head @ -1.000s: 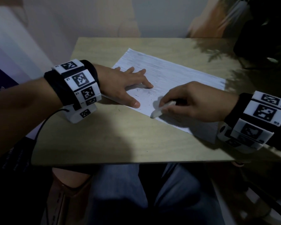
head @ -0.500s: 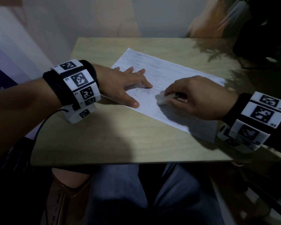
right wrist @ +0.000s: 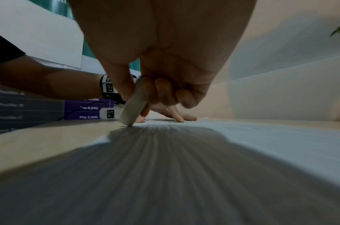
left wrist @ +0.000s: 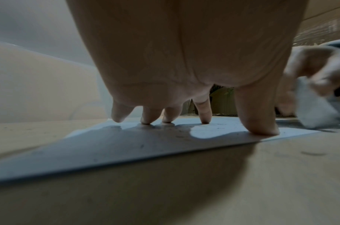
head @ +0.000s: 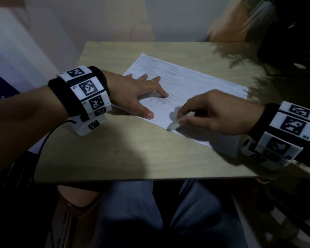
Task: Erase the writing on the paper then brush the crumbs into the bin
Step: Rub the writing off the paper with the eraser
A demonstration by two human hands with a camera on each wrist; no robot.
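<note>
A white sheet of paper (head: 191,86) lies slanted on the wooden table (head: 132,149). My left hand (head: 138,92) presses flat on its left end, fingers spread and straight; the left wrist view shows the fingertips (left wrist: 204,120) on the paper (left wrist: 126,144). My right hand (head: 209,111) pinches a white eraser (head: 179,120) and holds its tip on the paper's near edge. In the right wrist view the eraser (right wrist: 134,106) stands tilted, its lower corner touching the paper (right wrist: 242,144). Small dark crumbs (head: 161,108) lie between the hands.
A dark object with plant leaves (head: 293,47) stands at the table's far right corner. A purple printed board (right wrist: 84,109) leans at the left. My knees (head: 132,212) sit under the table's near edge. No bin is visible.
My right hand rubbed the eraser away from me over the paper, then back to the near edge. The left hand stayed pressed in place.
</note>
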